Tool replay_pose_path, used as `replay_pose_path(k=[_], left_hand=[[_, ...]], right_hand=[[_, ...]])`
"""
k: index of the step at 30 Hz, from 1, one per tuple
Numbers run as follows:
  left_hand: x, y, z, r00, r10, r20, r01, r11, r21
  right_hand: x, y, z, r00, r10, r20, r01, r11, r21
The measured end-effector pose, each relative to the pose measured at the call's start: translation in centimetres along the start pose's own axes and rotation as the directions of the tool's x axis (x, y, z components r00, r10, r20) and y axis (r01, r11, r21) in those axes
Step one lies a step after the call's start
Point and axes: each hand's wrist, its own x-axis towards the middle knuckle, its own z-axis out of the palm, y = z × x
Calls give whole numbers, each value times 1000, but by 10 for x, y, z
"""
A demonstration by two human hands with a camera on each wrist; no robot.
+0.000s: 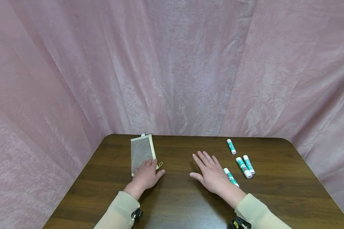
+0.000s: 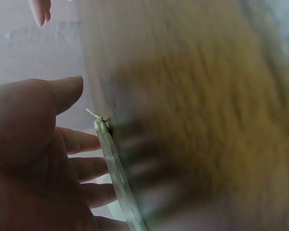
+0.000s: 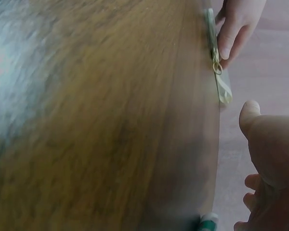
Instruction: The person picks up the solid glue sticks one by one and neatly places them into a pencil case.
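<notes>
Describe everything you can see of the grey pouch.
The flat, roughly rectangular pouch looks like grey mesh, with cream edging, a small tab at its far end and a yellowish ring at its near right corner. It lies by the far edge of the table, left of middle. The left hand partly covers its near end, fingers apparently touching it. I cannot tell whether it is closed.

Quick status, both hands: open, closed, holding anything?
Left hand: open, fingers over the grey pouch, not gripping it.
Right hand: open, holding nothing, above the table.
</notes>
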Motion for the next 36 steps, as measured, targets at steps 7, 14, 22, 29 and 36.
replay_pose_path(k=[7, 14, 22, 29, 36], left_hand=[[-10, 21, -12, 999, 37, 1, -37, 999, 21], [-7, 20, -3, 998, 56, 18, -57, 998, 7], [-13, 34, -5, 995, 96, 30, -96, 995, 2], [-25, 59, -21, 991, 106, 78, -108, 994, 25], [-28, 68, -19, 989, 126, 84, -130, 991, 43]], right_hand=[[-7, 8, -2, 1000, 21, -21, -21, 1000, -5], [-11, 17, -5, 999, 46, -18, -46, 999, -26], [-15, 24, -5, 998, 50, -36, -51, 999, -20], [-18, 29, -7, 997, 53, -61, -54, 998, -25], [-26, 33, -11, 995, 73, -65, -74, 997, -19]])
